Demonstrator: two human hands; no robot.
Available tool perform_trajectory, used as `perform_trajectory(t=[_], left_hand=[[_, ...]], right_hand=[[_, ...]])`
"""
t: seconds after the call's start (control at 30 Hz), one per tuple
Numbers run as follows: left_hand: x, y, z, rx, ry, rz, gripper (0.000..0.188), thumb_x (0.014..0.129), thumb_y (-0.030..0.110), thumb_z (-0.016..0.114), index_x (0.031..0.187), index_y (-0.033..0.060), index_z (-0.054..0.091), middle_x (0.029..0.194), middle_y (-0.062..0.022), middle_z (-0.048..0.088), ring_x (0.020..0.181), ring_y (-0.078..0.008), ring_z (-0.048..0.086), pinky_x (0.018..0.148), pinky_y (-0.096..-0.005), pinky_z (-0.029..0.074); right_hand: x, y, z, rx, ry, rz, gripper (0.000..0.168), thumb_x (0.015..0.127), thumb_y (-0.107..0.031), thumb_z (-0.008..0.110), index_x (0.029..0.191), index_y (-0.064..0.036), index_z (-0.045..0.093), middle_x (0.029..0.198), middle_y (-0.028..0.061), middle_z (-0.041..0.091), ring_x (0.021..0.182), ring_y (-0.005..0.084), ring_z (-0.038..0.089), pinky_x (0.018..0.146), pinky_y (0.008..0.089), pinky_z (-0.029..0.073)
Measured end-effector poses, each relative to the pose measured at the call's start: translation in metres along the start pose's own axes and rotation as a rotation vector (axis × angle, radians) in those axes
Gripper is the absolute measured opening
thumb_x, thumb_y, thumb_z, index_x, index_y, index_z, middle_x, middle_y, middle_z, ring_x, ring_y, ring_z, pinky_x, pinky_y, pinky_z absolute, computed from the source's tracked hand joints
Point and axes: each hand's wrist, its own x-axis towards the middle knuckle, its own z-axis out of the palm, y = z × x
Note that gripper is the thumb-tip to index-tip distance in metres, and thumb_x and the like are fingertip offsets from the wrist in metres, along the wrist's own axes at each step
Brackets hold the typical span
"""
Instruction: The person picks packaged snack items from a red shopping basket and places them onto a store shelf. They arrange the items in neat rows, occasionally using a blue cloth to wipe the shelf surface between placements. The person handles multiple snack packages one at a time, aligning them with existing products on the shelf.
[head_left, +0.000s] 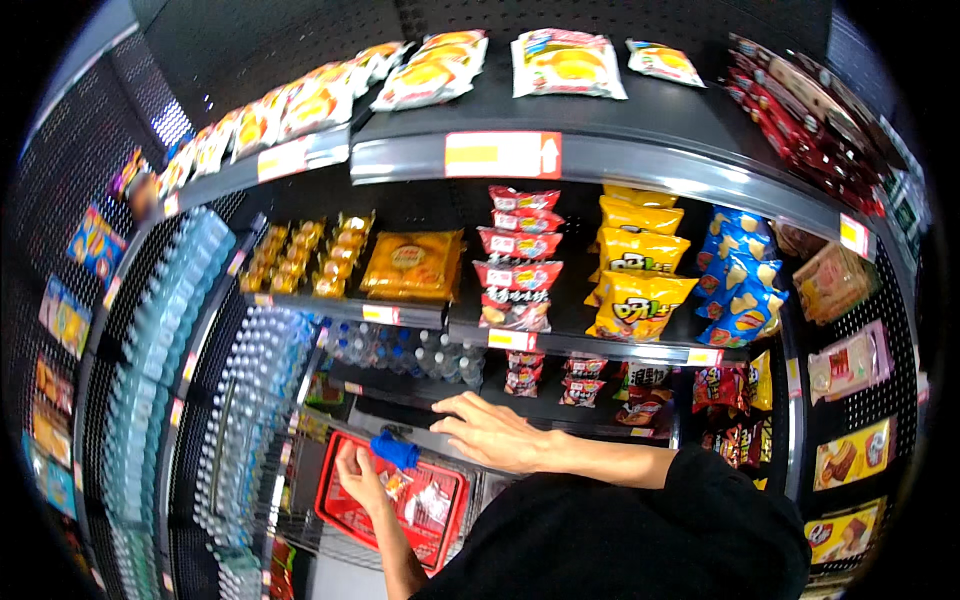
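My left hand (361, 478) is over the left part of a red plastic shopping basket (324, 501), fingers slightly apart and nothing visible in them. Beside it is a small blue object (394, 450) at the basket's far edge; I cannot tell what it is. Inside the basket lie a small snack packet (395, 484) and a white-and-clear package (429, 504). My right hand (491, 436) stretches out palm down with fingers spread, right of the blue object and below the shelves. The basket sits in a wire shopping cart (341, 541).
Shelves ahead hold red snack bags (520, 294), yellow chip bags (637, 304), blue chip bags (739, 300) and a golden packaged item (411, 262). White-and-yellow packets (568, 66) lie on the top shelf. Rows of water bottles (161, 322) stand left. Packaged snacks (851, 454) line the right rack.
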Motion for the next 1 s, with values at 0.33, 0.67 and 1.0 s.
perform_trajectory(t=[0.33,0.67,1.0], left_hand=[[0.055,0.343,0.17,-0.187,-0.401,0.697,0.032,0.101,-0.001,0.059,0.133,-0.0029,0.059,0.12,-0.0113,0.066,0.11,-0.016,0.065,0.098,-0.0292,0.05],[0.087,0.459,0.303,0.206,-0.767,0.935,0.053,0.1,0.032,0.063,0.144,0.0028,0.054,0.127,-0.0212,0.065,0.118,-0.029,0.062,0.102,-0.0397,0.047],[0.087,0.469,0.338,0.146,-0.864,0.811,0.037,0.099,0.03,0.065,0.125,0.0018,0.064,0.084,-0.0083,0.067,0.081,-0.0126,0.059,0.074,-0.0308,0.048]], right_hand=[[0.03,-0.063,-0.22,-0.54,0.753,-0.336,0.04,0.08,-0.001,0.075,0.118,-0.006,0.065,0.116,0.0137,0.062,0.098,0.0322,0.065,0.078,0.0384,0.057],[0.046,-0.049,-0.342,-0.884,0.745,0.009,0.037,0.099,-0.029,0.062,0.126,-0.003,0.061,0.105,0.026,0.068,0.104,0.0426,0.065,0.087,0.0511,0.053],[0.065,-0.045,-0.345,-0.781,0.569,0.247,0.034,0.1,-0.034,0.061,0.112,-0.002,0.066,0.097,0.0221,0.07,0.096,0.0392,0.066,0.083,0.0504,0.052]])
